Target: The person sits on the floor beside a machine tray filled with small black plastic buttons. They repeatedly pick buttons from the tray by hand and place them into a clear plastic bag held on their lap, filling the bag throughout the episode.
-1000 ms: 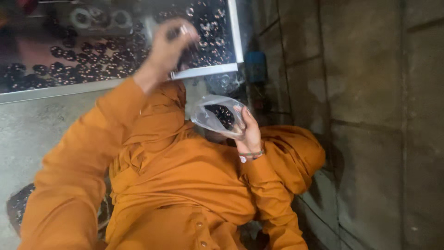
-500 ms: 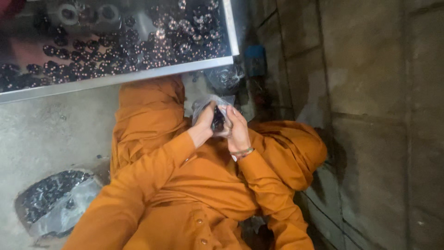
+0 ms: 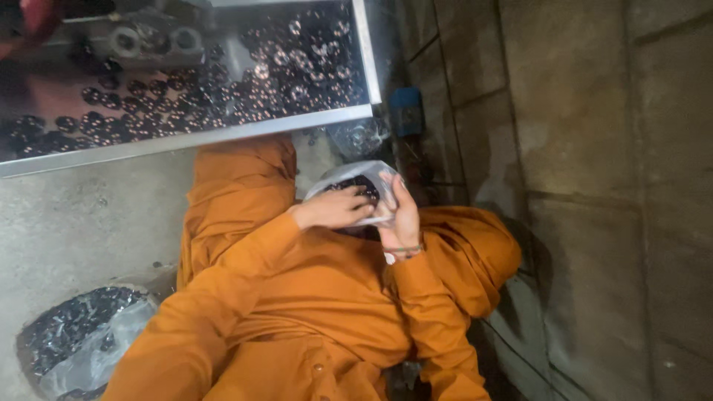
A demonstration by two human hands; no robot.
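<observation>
- Small clear plastic bag (image 3: pixel 349 182) sits mid-frame above the lap, mouth open and facing up, holding a clump of small dark ring-shaped parts (image 3: pixel 358 187). No label visible on it.
- Right hand (image 3: pixel 401 215) is clamped on the bag's right edge, fingers wrapped up the side and thumb side toward the body. A thin band sits at the wrist.
- Left hand (image 3: pixel 334 209) lies across the bag's mouth with fingertips at or in the opening, touching the dark parts. Cannot tell whether it pinches any of them.
- The two hands are together, touching at the bag.
- Large flat metal tray (image 3: pixel 223 134) lies along the top of the frame with a pale raised rim. It is filled with rows of the same dark ring parts, some catching light, with a few larger pale rings at its top left.
- Second, larger clear bag (image 3: pixel 82 338) of dark parts lies on the concrete floor (image 3: pixel 82 223) at lower left, well apart from the hands.
- Another crumpled clear bag (image 3: pixel 358 137) lies just below the tray's right corner, beside a small blue box-shaped object (image 3: pixel 407 111); it is too blurred to identify.
- Orange garment (image 3: pixel 312 297) covers the arms and knees and fills the middle of the frame, hiding whatever is under the bag.
- Block wall (image 3: pixel 594 148) takes up the right side.
</observation>
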